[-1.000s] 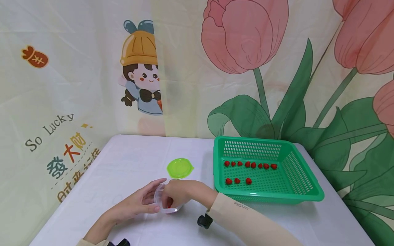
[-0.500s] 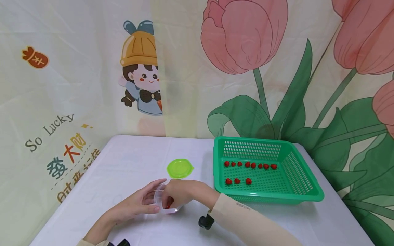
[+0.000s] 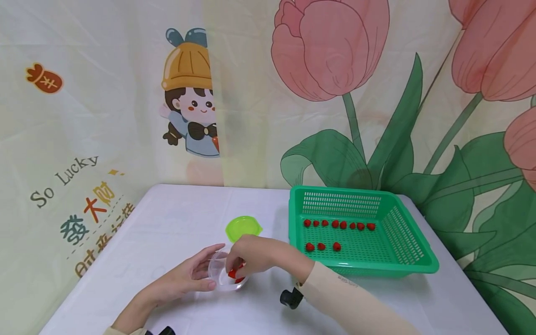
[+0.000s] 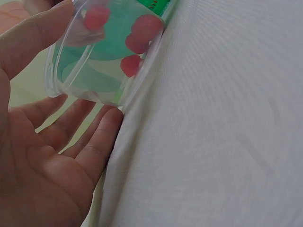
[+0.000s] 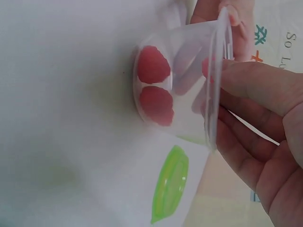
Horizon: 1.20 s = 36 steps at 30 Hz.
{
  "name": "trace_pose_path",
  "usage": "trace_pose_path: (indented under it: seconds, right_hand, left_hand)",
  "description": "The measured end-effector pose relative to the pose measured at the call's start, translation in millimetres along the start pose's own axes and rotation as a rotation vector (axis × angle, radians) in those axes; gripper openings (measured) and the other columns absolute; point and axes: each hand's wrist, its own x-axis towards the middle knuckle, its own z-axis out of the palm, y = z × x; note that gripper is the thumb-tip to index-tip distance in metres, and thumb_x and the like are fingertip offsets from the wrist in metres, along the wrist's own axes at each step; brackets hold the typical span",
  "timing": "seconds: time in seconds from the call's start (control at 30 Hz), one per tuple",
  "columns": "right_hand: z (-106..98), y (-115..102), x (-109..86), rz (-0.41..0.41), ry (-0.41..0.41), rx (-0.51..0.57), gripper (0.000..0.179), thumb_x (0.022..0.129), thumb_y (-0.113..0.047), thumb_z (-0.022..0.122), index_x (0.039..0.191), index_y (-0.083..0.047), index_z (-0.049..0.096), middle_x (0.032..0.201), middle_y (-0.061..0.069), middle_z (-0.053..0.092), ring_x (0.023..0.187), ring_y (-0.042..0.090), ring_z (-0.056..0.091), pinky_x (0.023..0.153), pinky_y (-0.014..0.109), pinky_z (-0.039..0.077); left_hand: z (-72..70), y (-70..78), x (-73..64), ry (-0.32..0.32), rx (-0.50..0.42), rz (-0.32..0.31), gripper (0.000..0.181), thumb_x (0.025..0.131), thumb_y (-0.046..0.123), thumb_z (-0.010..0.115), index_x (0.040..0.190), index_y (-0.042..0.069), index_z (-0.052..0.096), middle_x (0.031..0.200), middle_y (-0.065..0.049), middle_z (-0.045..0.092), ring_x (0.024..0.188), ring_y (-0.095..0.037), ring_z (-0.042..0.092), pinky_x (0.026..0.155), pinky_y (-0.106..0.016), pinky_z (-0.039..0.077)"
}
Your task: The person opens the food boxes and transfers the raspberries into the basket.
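Note:
A clear plastic cup [image 3: 217, 271] stands on the table, tilted little if at all. My left hand [image 3: 184, 278] holds it from the left, thumb on the near side and fingers round the far side. My right hand [image 3: 254, 253] reaches into the mouth of the cup. Between its thumb and fingers it pinches a raspberry [image 4: 97, 18], partly hidden in the right wrist view. Low in the cup lie other raspberries, two of them clear in the right wrist view: one raspberry [image 5: 154, 65] beside another raspberry [image 5: 157, 106].
Behind the cup lies a bright green lid [image 3: 243, 228]. To the right stands a green slotted basket [image 3: 364, 268] with a back row of several raspberries [image 3: 335, 224] and a shorter front row [image 3: 310, 247]. A white cloth [image 3: 188, 214] covers the table; a printed curtain hangs behind.
The right hand has risen from deep in the cup and shifted slightly right; red now shows at its fingertips. The left hand, cup, lid and basket stay in place.

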Motion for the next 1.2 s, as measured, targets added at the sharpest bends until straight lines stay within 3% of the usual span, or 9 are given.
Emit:
trace_pose_path:
  seconds: [0.13, 0.4, 0.7, 0.8, 0.97, 1.2]
  right_hand:
    - [-8.3, 1.1, -11.0, 0.001, 0.016, 0.005, 0.015, 0.097, -0.015, 0.081, 0.111, -0.018, 0.082, 0.094, -0.014, 0.075, 0.089, -0.004, 0.063, 0.085, 0.01, 0.05]
    - [-28.9, 12.2, -44.3, 0.015, 0.101, 0.028, 0.019, 0.096, -0.016, 0.081, 0.115, -0.015, 0.082, 0.1, -0.014, 0.075, 0.091, -0.005, 0.065, 0.09, 0.016, 0.055]
    - [-43.5, 36.3, -98.9, 0.057, 0.225, 0.067, 0.016, 0.096, -0.014, 0.081, 0.111, -0.018, 0.082, 0.101, -0.013, 0.075, 0.092, -0.002, 0.067, 0.087, 0.019, 0.057]
    - [-47.4, 44.7, -119.8, 0.098, 0.261, 0.098, 0.018, 0.096, -0.014, 0.081, 0.114, -0.019, 0.082, 0.104, -0.012, 0.075, 0.094, -0.002, 0.068, 0.088, 0.026, 0.06]
    - [-50.3, 62.4, -151.4, 0.151, 0.32, 0.114, 0.02, 0.095, -0.009, 0.08, 0.113, -0.018, 0.082, 0.105, -0.011, 0.076, 0.096, 0.001, 0.07, 0.09, 0.036, 0.062]
    - [-40.5, 88.6, -185.2, 0.192, 0.368, 0.067, 0.019, 0.092, -0.004, 0.081, 0.108, -0.014, 0.082, 0.1, -0.006, 0.078, 0.09, 0.005, 0.073, 0.083, 0.034, 0.064]
  left_hand:
    - [0.4, 0.9, -0.6, -0.005, -0.021, -0.015, 0.088, 0.1, 0.005, 0.07, 0.17, 0.016, 0.018, 0.169, -0.022, 0.029, 0.151, -0.044, 0.04, 0.105, -0.031, 0.054]
    - [1.1, 4.7, -0.9, 0.013, -0.01, -0.033, 0.086, 0.1, 0.008, 0.071, 0.17, 0.018, 0.021, 0.17, -0.02, 0.029, 0.155, -0.047, 0.033, 0.105, -0.029, 0.053]
    - [1.4, 2.2, -0.6, 0.017, 0.0, -0.021, 0.086, 0.1, 0.006, 0.072, 0.169, 0.019, 0.022, 0.17, -0.02, 0.029, 0.154, -0.049, 0.032, 0.105, -0.028, 0.053]
    - [1.3, 1.7, -1.0, 0.018, -0.002, -0.02, 0.086, 0.099, 0.006, 0.072, 0.169, 0.02, 0.023, 0.17, -0.02, 0.028, 0.155, -0.05, 0.031, 0.105, -0.027, 0.053]
    - [1.3, 0.9, -0.9, 0.019, -0.003, -0.017, 0.085, 0.099, 0.006, 0.072, 0.168, 0.022, 0.024, 0.17, -0.02, 0.029, 0.154, -0.049, 0.032, 0.105, -0.027, 0.053]
    - [1.3, 1.1, -2.6, 0.009, -0.016, -0.005, 0.086, 0.1, 0.004, 0.071, 0.169, 0.021, 0.023, 0.17, -0.02, 0.028, 0.155, -0.049, 0.031, 0.106, -0.028, 0.053]
